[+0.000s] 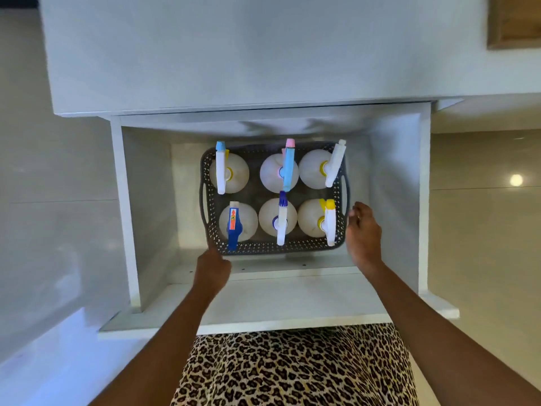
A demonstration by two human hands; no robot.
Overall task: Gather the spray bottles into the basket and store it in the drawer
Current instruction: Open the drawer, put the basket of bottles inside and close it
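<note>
The basket point(273, 249) sits on the floor of the open drawer point(130, 218), holding six spray bottles point(312, 221) upright. The left hand point(213, 269) touches its near rim, grip hidden; the right hand point(363, 234) hangs open beside its right handle. Tall nozzles may catch the cabinet when the drawer shuts.

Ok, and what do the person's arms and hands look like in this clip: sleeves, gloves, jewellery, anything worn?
Both arms are bare to the frame edge, with no sleeves showing. The left hand and right hand wear no gloves; no watch or bracelet shows, and whether there is a ring is too blurred to tell. A leopard-print garment shows below the arms.
</note>
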